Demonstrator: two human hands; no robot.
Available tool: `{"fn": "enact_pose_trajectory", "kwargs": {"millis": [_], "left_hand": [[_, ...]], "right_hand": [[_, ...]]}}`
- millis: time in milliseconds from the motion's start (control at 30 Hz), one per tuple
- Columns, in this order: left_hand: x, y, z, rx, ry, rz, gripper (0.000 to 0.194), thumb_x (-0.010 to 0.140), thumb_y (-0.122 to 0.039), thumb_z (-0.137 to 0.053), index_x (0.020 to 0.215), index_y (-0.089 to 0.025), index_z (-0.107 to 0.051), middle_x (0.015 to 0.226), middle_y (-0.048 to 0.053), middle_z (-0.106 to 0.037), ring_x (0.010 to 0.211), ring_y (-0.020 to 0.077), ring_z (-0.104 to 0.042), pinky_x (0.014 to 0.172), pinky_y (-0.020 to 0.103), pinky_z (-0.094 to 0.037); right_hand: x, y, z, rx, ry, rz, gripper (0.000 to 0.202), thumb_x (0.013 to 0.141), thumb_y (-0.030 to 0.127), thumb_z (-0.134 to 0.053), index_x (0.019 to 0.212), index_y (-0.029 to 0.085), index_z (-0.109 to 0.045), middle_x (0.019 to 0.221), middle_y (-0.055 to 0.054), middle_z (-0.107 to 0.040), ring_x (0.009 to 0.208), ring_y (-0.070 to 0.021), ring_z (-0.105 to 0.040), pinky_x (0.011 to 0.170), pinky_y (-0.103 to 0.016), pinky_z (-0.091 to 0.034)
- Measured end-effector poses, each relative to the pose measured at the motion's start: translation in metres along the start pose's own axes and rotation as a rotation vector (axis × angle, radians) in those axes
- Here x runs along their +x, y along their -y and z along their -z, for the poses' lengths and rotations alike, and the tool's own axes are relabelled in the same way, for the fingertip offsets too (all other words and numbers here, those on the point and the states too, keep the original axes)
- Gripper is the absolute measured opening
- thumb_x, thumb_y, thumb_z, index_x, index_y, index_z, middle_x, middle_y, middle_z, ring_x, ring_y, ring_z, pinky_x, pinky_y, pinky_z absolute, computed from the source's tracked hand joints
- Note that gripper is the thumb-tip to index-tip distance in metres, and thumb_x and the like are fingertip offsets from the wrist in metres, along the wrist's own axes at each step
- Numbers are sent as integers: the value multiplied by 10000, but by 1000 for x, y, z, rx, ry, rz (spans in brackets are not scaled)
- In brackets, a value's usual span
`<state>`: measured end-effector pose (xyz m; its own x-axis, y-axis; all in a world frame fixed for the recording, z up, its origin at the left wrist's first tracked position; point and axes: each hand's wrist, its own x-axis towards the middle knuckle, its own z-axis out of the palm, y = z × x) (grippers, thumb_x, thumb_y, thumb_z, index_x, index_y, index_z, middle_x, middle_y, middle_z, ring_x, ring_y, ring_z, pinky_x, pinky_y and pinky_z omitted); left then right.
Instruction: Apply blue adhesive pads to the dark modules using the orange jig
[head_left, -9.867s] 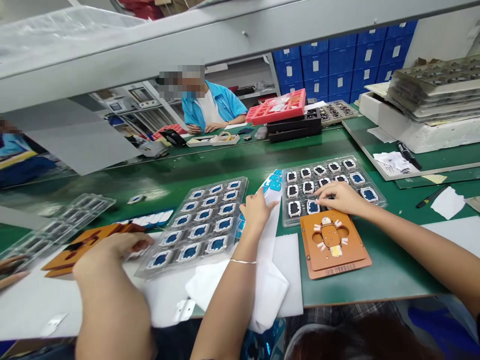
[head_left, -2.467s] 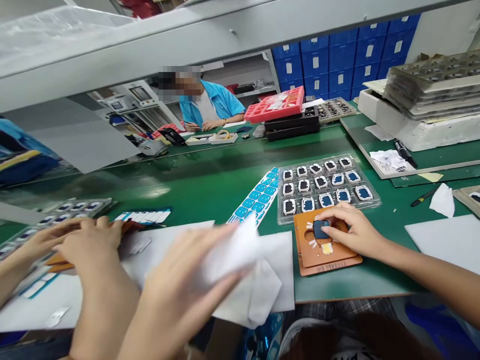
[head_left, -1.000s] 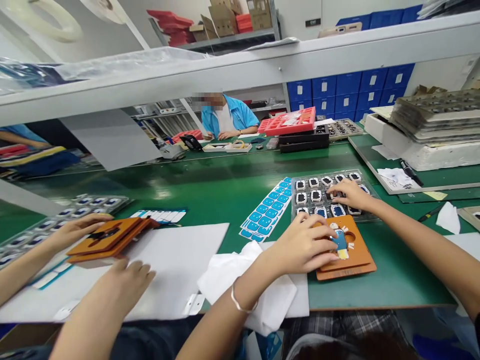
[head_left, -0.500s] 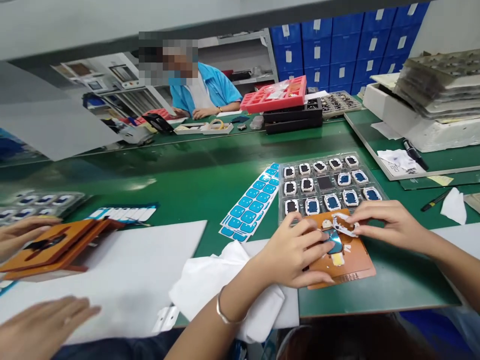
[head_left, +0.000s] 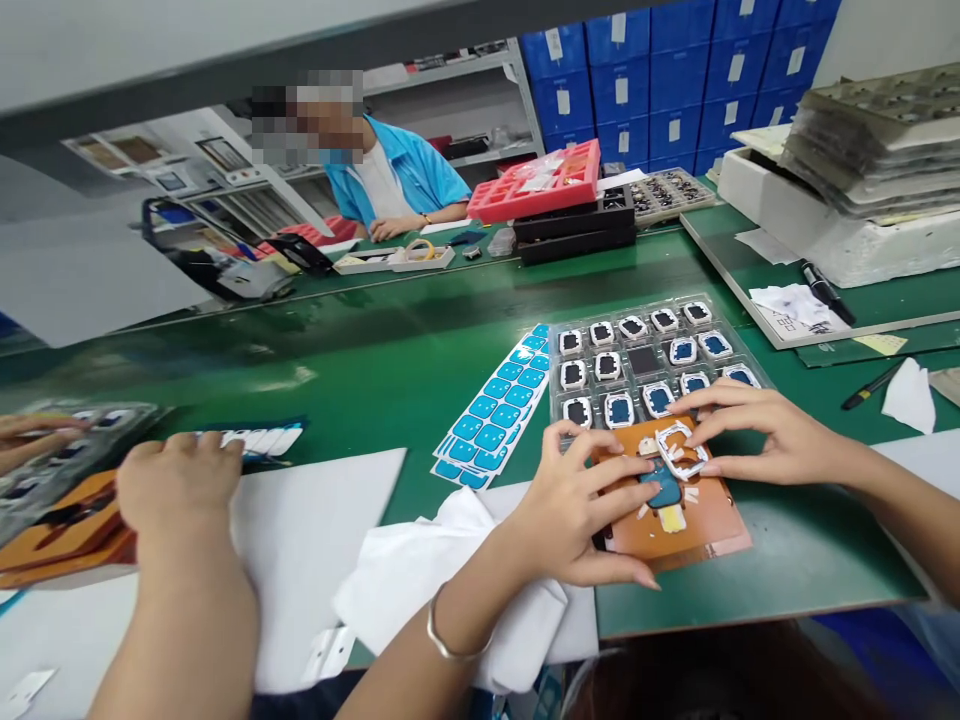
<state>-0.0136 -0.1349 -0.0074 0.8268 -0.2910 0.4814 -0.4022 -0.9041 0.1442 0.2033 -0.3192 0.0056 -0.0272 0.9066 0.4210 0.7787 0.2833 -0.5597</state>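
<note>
My left hand (head_left: 581, 510), with a bracelet at its wrist, lies with spread fingers over an orange plate (head_left: 712, 525). Its fingertips touch a blue, rounded-square piece (head_left: 663, 486) on that plate, while the thumb stretches past the near edge. At the plate's far right, my right hand (head_left: 757, 432) pinches a white, ring-like frame (head_left: 694, 467) between thumb and fingers. The frame is tilted and overlaps the blue piece's upper corner. Beside the blue piece sits a small yellow patch (head_left: 673, 519). Just behind, a clear tray (head_left: 555, 385) carries rows of similar frames with dark or blue centres.
Blue sticker sheets (head_left: 491, 410) lie left of the tray. A white cloth (head_left: 450, 580) is under my left forearm. At left, a co-worker's arm (head_left: 184, 560) reaches over an orange fixture (head_left: 82, 525). Stacked trays (head_left: 877, 150) stand back right; another person sits opposite.
The white frame has turned to show its opening more fully. My left hand stays at the blue piece. The co-worker's hands at left have moved forward, to the fixture and a tray behind it.
</note>
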Motion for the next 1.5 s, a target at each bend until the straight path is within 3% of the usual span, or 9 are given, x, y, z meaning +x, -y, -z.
{"fn": "enact_pose_trajectory", "kwargs": {"millis": [167,267,467,867,1100,1167,1233,1333,1500], "left_hand": [[2,-6,-4,-55,-169,210,379,845,-554,-647,1085,-261,-665,1040,32,-744,1010,264,-550,884,449,-359],[6,-10,-6,-57,-237,290,485,772,-569,-729,1110,-232,-641,1036,52,-732,1001,262,-540,857,436,-380],[9,-14,-7,-34,-183,335,599,712,-643,-739,1126,-225,-629,1078,67,-715,1011,277,-530,858,445,-341],[9,-15,-10,-139,-70,435,406,762,-530,-747,1035,-240,-673,1113,66,-690,1082,298,-495,893,490,-335],[8,2,-8,-293,-183,439,440,809,-587,-677,1136,-293,-660,1169,49,-663,1108,270,-521,966,487,-390],[5,18,0,-170,-237,548,401,862,-555,-619,1164,-293,-641,1212,50,-655,1152,276,-521,999,493,-377],[-1,38,9,42,-271,804,358,898,-468,-582,1186,-261,-623,1250,73,-644,1198,304,-502,1010,515,-364],[-12,66,17,288,-104,1203,422,922,-403,-535,1299,-214,-543,1380,118,-564,1285,358,-428,995,546,-359],[-23,90,9,291,94,1337,504,895,-447,-598,1330,-205,-515,1423,156,-529,1311,365,-420,1016,558,-343]], "right_hand": [[-1,0,-7,-38,-68,110,171,852,338,-727,993,241,-740,1125,-62,-732,867,-207,-615,770,-401,-499],[-2,7,-19,-36,-136,138,220,831,373,-751,995,228,-732,1081,-64,-743,837,-198,-585,737,-385,-494],[-3,15,-37,-80,-184,125,217,849,417,-724,930,216,-724,1075,-69,-746,852,-207,-541,734,-391,-475],[-1,15,-36,-117,-122,119,158,841,369,-733,828,213,-711,1071,-52,-741,845,-202,-521,752,-394,-463],[2,16,-31,-36,-216,80,166,814,354,-738,916,226,-712,1049,-54,-749,811,-191,-590,725,-384,-487],[5,8,-25,-46,-259,35,144,816,360,-730,887,235,-718,1051,-56,-752,813,-200,-631,744,-406,-482],[11,-6,-18,-76,-299,-23,149,819,391,-720,851,245,-724,1040,-54,-758,842,-221,-665,773,-428,-480],[23,-36,-9,-155,-319,-113,220,819,461,-705,817,243,-734,1013,-62,-765,893,-253,-684,809,-445,-479],[52,-82,-10,-409,-178,-192,268,830,494,-675,823,238,-757,1038,-66,-762,937,-291,-661,803,-457,-464]]}}
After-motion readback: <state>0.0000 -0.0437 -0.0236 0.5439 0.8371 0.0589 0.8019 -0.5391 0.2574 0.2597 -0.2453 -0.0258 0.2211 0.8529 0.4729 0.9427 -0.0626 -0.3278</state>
